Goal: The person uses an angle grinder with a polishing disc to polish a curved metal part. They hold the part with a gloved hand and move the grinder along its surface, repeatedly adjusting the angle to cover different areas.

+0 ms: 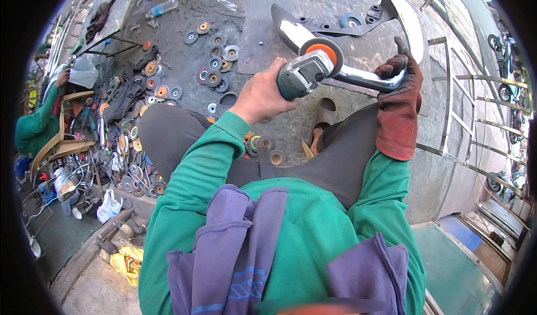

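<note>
My bare left hand (265,94) is closed round the body of an angle grinder (305,74). The grinder's round disc with an orange centre (327,52) lies over or against a shiny, curved metal piece (366,80); whether they touch I cannot tell. My right hand (398,97), in a worn red work glove with darkened fingers, grips the bent end of that piece. One gloved finger stretches up along it. The piece has polished broad, blade-like ends at the far side, partly hidden behind the grinder.
A flat metal sheet (263,41) lies beyond my knees. Used grinding discs (213,79) are scattered on the ground and heaped to my left. At far left a co-worker's green sleeve (42,116) shows by a wooden chair frame (61,147). Metal frames (447,97) stand at right.
</note>
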Action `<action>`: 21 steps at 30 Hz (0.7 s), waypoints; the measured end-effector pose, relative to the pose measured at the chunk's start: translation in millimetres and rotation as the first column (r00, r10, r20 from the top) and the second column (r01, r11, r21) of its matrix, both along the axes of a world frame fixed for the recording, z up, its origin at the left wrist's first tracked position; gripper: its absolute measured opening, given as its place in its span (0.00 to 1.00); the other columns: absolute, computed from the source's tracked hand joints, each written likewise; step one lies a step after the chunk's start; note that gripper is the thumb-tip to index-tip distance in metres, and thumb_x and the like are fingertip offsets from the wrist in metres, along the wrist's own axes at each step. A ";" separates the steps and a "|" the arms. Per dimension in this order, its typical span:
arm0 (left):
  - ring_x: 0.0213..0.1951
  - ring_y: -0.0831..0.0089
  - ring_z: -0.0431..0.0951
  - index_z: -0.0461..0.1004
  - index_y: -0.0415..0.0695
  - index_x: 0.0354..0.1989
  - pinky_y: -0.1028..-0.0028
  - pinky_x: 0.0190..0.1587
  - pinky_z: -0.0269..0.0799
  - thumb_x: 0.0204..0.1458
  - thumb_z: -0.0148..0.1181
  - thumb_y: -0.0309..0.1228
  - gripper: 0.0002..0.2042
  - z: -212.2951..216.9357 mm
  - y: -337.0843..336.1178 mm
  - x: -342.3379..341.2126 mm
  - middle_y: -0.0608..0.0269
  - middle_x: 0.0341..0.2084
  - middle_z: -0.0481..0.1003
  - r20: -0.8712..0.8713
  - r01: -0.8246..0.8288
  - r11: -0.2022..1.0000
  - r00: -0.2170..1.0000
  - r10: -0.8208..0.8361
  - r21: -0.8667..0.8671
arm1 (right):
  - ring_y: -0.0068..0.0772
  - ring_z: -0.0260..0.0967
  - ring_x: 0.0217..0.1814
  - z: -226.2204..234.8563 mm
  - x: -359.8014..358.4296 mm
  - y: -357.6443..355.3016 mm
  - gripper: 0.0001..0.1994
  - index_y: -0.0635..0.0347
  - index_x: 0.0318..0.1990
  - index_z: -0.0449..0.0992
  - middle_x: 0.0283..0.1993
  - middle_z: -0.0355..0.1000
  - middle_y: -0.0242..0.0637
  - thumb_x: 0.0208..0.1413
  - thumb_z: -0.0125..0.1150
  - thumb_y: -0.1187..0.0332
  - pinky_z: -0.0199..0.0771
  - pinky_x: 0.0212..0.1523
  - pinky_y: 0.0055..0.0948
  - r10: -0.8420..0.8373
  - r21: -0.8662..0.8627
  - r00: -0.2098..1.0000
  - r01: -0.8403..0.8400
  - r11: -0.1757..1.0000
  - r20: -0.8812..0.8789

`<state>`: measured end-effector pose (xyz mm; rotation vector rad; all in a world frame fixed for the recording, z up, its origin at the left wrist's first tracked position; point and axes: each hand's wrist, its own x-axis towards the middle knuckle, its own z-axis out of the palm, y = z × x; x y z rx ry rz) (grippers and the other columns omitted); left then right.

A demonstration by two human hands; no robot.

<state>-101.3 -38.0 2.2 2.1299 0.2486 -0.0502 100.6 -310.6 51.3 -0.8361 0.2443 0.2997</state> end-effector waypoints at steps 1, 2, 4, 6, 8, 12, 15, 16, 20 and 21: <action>0.50 0.50 0.85 0.69 0.43 0.60 0.59 0.55 0.79 0.38 0.77 0.33 0.37 -2.1 0.5 0.1 0.43 0.46 0.83 -0.027 -0.055 0.997 0.998 0.054 -0.053 | 0.12 0.63 0.21 -1.4 0.0 -0.5 0.25 0.62 0.68 0.75 0.22 0.66 0.15 0.67 0.64 0.63 0.67 0.27 0.23 -0.004 -0.009 1.000 0.004 1.000 -0.003; 0.50 0.51 0.85 0.70 0.42 0.60 0.60 0.56 0.79 0.38 0.78 0.33 0.36 -5.3 6.3 3.3 0.43 0.46 0.83 0.019 -0.098 0.990 0.995 0.101 -0.104 | 0.12 0.63 0.21 -2.8 0.0 -1.0 0.25 0.62 0.68 0.75 0.22 0.66 0.15 0.67 0.64 0.63 0.67 0.27 0.23 -0.013 -0.012 1.000 0.013 1.000 -0.010; 0.48 0.60 0.85 0.71 0.41 0.59 0.64 0.56 0.79 0.38 0.79 0.32 0.36 -14.7 24.1 15.9 0.49 0.45 0.83 0.030 -0.192 0.962 0.979 0.202 -0.194 | 0.11 0.63 0.22 -4.3 1.7 -2.0 0.24 0.62 0.68 0.74 0.22 0.68 0.16 0.67 0.64 0.64 0.68 0.28 0.23 -0.014 -0.026 1.000 0.015 1.000 0.004; 0.46 0.67 0.83 0.75 0.36 0.55 0.66 0.54 0.79 0.38 0.81 0.31 0.33 -22.9 48.0 32.2 0.56 0.44 0.83 0.006 -0.240 0.925 0.967 0.253 -0.295 | 0.11 0.63 0.22 -4.7 4.0 -2.1 0.24 0.62 0.68 0.74 0.22 0.67 0.16 0.67 0.64 0.64 0.68 0.29 0.23 -0.012 -0.011 1.000 0.012 1.000 0.003; 0.41 0.70 0.84 0.76 0.34 0.52 0.68 0.49 0.81 0.38 0.81 0.30 0.30 -28.0 65.0 43.7 0.58 0.40 0.84 -0.082 -0.297 0.902 0.955 0.285 -0.313 | 0.10 0.62 0.22 -4.1 5.3 -2.0 0.24 0.62 0.68 0.75 0.22 0.67 0.16 0.67 0.64 0.64 0.67 0.28 0.23 -0.023 0.005 1.000 0.023 1.000 -0.016; 0.42 0.71 0.82 0.80 0.37 0.51 0.69 0.51 0.79 0.40 0.80 0.28 0.26 -26.9 64.5 48.2 0.63 0.42 0.83 -0.105 -0.316 0.870 0.948 0.299 -0.378 | 0.15 0.56 0.21 -2.1 5.0 0.4 0.21 0.65 0.64 0.76 0.21 0.59 0.18 0.69 0.61 0.64 0.61 0.27 0.26 -0.024 0.015 1.000 0.025 1.000 -0.016; 0.44 0.69 0.84 0.76 0.36 0.53 0.67 0.51 0.80 0.39 0.81 0.29 0.30 -16.1 40.2 35.7 0.59 0.42 0.84 0.018 -0.231 0.924 0.968 0.248 -0.306 | 0.21 0.49 0.20 0.9 4.3 4.8 0.17 0.67 0.59 0.79 0.21 0.54 0.22 0.70 0.60 0.65 0.58 0.24 0.30 -0.066 -0.013 0.998 0.066 0.998 -0.021; 0.46 0.68 0.84 0.76 0.37 0.54 0.67 0.54 0.79 0.38 0.80 0.29 0.31 -11.5 28.9 28.0 0.58 0.45 0.84 0.024 -0.203 0.934 0.975 0.219 -0.294 | 0.21 0.49 0.20 2.4 2.1 6.2 0.18 0.66 0.60 0.79 0.21 0.54 0.22 0.70 0.60 0.64 0.58 0.24 0.31 -0.058 -0.021 0.998 0.058 0.998 -0.013; 0.52 0.44 0.85 0.69 0.47 0.61 0.57 0.56 0.80 0.40 0.78 0.33 0.36 6.3 -19.0 -1.2 0.41 0.45 0.83 0.014 -0.104 0.988 0.994 0.106 -0.111 | 0.19 0.54 0.21 3.3 -16.9 23.0 0.21 0.64 0.66 0.75 0.22 0.56 0.20 0.69 0.61 0.65 0.62 0.28 0.30 -0.059 0.005 0.997 0.059 0.998 0.057; 0.53 0.43 0.84 0.69 0.47 0.61 0.57 0.56 0.80 0.40 0.77 0.33 0.36 8.2 -22.3 -5.9 0.40 0.45 0.83 -0.019 -0.104 0.989 0.995 0.103 -0.108 | 0.21 0.54 0.21 3.5 -21.3 29.5 0.21 0.64 0.65 0.76 0.22 0.56 0.21 0.69 0.61 0.65 0.62 0.27 0.31 -0.061 0.041 0.996 0.058 0.997 0.071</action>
